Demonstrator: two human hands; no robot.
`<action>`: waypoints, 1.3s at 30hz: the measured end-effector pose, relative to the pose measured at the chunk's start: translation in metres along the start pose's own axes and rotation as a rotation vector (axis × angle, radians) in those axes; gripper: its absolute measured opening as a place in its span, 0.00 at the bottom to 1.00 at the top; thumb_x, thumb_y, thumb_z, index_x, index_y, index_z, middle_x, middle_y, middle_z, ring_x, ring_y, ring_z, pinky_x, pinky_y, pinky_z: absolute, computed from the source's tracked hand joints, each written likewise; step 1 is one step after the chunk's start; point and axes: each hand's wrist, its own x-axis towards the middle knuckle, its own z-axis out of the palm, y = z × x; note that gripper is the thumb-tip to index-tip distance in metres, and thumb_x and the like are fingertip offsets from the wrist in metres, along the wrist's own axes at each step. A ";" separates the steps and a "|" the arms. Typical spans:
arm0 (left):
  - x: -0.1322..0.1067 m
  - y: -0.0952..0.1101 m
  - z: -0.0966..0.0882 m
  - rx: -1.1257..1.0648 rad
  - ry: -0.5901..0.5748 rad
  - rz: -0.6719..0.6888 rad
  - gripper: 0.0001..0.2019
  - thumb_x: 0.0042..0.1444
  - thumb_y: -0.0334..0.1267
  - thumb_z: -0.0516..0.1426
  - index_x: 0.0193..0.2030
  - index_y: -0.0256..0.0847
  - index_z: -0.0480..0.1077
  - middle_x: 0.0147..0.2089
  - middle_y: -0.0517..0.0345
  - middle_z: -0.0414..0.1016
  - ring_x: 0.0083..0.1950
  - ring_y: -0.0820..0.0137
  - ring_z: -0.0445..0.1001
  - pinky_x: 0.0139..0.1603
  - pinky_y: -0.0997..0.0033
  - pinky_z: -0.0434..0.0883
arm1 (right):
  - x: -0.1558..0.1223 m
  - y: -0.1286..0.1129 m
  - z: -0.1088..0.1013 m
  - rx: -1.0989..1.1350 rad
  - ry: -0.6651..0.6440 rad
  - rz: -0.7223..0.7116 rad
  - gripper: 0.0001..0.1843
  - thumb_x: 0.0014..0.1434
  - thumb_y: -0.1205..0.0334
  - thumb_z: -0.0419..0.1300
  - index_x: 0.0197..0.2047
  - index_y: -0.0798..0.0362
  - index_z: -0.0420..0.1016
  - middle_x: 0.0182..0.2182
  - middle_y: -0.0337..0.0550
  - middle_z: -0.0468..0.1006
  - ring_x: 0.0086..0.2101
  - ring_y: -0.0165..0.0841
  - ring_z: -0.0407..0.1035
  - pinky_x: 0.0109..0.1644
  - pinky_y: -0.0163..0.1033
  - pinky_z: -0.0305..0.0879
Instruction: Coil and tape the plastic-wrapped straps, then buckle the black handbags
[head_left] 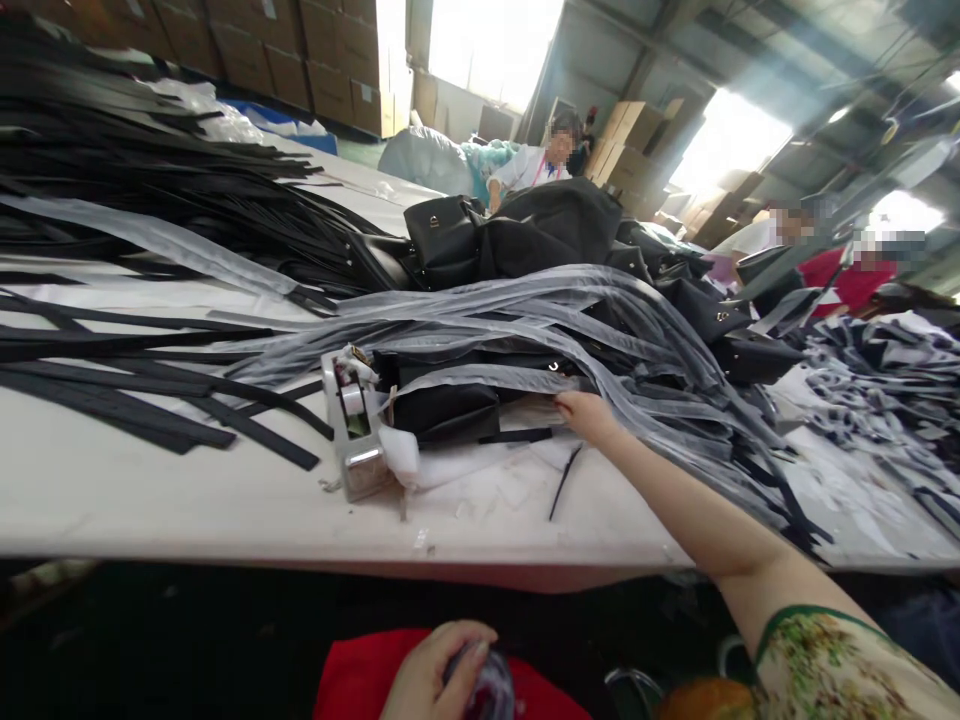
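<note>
The sleeved strap (480, 377) lies right of the dispenser (356, 440), its end at the right hand (587, 414), whose fingers are bent, grip or mere contact undetermined. Below the dispenser, the left hand (435, 668) grasps a dark object (493, 688). Progress, as judged: many straps right of the dispenser sleeved, those left largely bare; bags (555, 238) lie beyond.
</note>
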 end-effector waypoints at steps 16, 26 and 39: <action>-0.030 0.028 0.030 -0.409 -0.012 -0.250 0.16 0.59 0.45 0.54 0.44 0.37 0.78 0.44 0.50 0.80 0.44 0.65 0.75 0.47 0.69 0.69 | -0.272 -0.102 -0.014 0.893 0.080 -0.355 0.13 0.60 0.62 0.61 0.49 0.50 0.72 0.39 0.45 0.81 0.38 0.35 0.76 0.44 0.40 0.74; -0.032 0.034 0.041 -0.286 -0.042 -0.234 0.18 0.61 0.46 0.52 0.47 0.37 0.76 0.46 0.50 0.80 0.47 0.63 0.76 0.52 0.65 0.69 | -0.304 -0.104 -0.019 0.473 0.226 -0.808 0.13 0.64 0.68 0.52 0.50 0.52 0.72 0.42 0.46 0.81 0.39 0.34 0.75 0.43 0.38 0.72; -0.036 0.049 0.040 -0.168 -0.012 -0.149 0.17 0.62 0.43 0.51 0.46 0.37 0.77 0.47 0.49 0.80 0.49 0.63 0.76 0.54 0.64 0.69 | -0.291 -0.126 0.008 0.577 0.157 -0.851 0.12 0.64 0.69 0.53 0.48 0.54 0.74 0.42 0.46 0.80 0.40 0.34 0.74 0.45 0.39 0.72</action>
